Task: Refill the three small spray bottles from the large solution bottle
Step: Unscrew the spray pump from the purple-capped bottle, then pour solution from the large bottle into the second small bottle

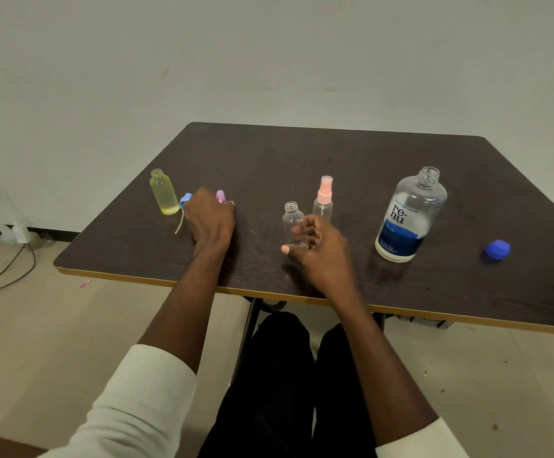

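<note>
Head view: large solution bottle (409, 214) stood uncapped on right part of counter (335, 153), blue cap (497, 248) well apart to its right. Right hand (318, 249) grip curled round open clear bottle (291, 219); pink-topped spray bottle (323, 201) just behind. Left hand (210, 219) lay over pink sprayer head (220, 195), grip unclear. Blue sprayer head (185, 200) beside open yellow bottle (164, 196).

Table (351, 166) looks like dark matt wood-grain laminate with a pale edge strip. Large solution bottle (411, 214) is clear glossy plastic, the blue cap (497, 249) matt-ish plastic.
</note>
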The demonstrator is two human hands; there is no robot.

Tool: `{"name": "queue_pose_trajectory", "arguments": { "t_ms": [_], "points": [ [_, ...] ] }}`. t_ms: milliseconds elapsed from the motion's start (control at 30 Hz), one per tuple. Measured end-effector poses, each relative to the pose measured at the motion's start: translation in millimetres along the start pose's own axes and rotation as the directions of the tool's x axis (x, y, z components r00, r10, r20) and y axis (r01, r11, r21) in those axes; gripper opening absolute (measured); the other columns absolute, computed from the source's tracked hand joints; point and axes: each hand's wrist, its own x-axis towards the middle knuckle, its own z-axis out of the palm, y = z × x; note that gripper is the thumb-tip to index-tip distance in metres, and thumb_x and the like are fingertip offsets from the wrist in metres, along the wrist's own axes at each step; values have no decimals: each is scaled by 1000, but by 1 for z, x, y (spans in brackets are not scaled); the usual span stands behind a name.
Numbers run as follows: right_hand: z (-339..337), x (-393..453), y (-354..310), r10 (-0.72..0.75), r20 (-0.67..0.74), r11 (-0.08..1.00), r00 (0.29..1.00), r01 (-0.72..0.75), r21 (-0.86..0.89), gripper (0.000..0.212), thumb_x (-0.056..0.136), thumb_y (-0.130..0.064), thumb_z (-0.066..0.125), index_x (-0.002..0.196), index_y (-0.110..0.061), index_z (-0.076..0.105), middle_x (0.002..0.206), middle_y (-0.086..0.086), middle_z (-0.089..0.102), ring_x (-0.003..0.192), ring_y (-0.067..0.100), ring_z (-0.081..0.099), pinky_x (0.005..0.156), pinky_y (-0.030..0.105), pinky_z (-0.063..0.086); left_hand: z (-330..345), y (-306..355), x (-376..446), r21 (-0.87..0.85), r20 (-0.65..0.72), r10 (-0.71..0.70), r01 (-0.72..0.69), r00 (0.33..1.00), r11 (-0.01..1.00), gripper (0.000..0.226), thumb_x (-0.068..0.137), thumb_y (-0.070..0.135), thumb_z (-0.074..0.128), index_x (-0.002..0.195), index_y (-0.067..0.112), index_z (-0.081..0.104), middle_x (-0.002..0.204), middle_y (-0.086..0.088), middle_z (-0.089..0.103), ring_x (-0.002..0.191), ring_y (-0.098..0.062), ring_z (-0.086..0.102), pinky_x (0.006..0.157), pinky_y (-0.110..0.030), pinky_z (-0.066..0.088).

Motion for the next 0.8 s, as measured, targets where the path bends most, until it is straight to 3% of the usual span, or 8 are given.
{"name": "queue_pose_trajectory", "arguments": {
  "t_ms": [167, 267, 333, 433, 567, 700, 800],
  "points": [
    [0, 1, 1, -3, -1, 1000, 1000, 3, 3, 41, 74, -13, 82, 90, -37, 53, 100, -11, 66, 95, 6, 64, 90, 36, 56, -1, 2, -1, 18, -12, 6, -6, 1000, 1000, 28, 96, 26, 64, 99, -2, 66, 99, -19, 69, 97, -34, 62, 75, -35, 39],
    [-1, 0, 0, 1, 0, 1000, 1000, -1, 2, 41, 74, -14, 82, 90, -37, 53, 99, -11, 66, 95, 5, 64, 89, 35, 56, -2, 3, -3, 37, -32, 41, -40, 999, 999, 28, 94, 27, 66, 102, 0, 65, 103, -18, 67, 101, -35, 61, 86, -42, 50],
    [0, 1, 0, 3, 3, 1000, 1000, -3, 2, 41, 74, -13, 82, 91, -36, 53, 99, -11, 66, 94, 6, 64, 89, 35, 56, -3, 4, -5, 35, -42, 86, -85, 995, 996, 32, 92, 28, 68, 109, 1, 64, 112, -19, 66, 108, -36, 59, 94, -48, 50],
    [0, 1, 0, 1, 1, 1000, 1000, -1, 2, 41, 74, -13, 82, 93, -35, 54, 100, -10, 66, 95, 6, 64, 89, 36, 56, -7, 7, -13, -39, -84, 179, -183, 980, 982, 42, 94, 26, 67, 126, -1, 61, 126, -18, 63, 121, -32, 54, 101, -42, 46],
    [-2, 0, 1, -14, -17, 1000, 1000, 13, -14, 39, 72, -14, 84, 99, -29, 59, 99, -9, 66, 94, 6, 64, 87, 32, 57, -14, 12, -32, -203, -193, 349, -386, 917, 900, 26, 93, 17, 67, 114, 2, 67, 110, -14, 67, 105, -27, 59, 88, -26, 46],
    [-5, -2, 3, -25, -47, 999, 999, 22, -47, 41, 72, -15, 84, 104, -27, 61, 99, -5, 63, 89, 6, 60, 78, 22, 52, -21, 14, -60, -446, 28, 389, -337, 921, 829, 18, 93, 20, 71, 109, 12, 69, 97, 7, 68, 88, -5, 64, 86, -25, 54],
    [-9, -5, 3, 32, -41, 999, 999, -33, -36, 41, 72, -16, 84, 106, -24, 61, 96, -6, 63, 83, 6, 58, 74, 21, 49, -24, 16, -70, -601, 283, 431, -192, 857, 776, 29, 89, 22, 77, 115, 12, 69, 104, 0, 72, 96, -11, 69, 86, -20, 55]
  ]
}}
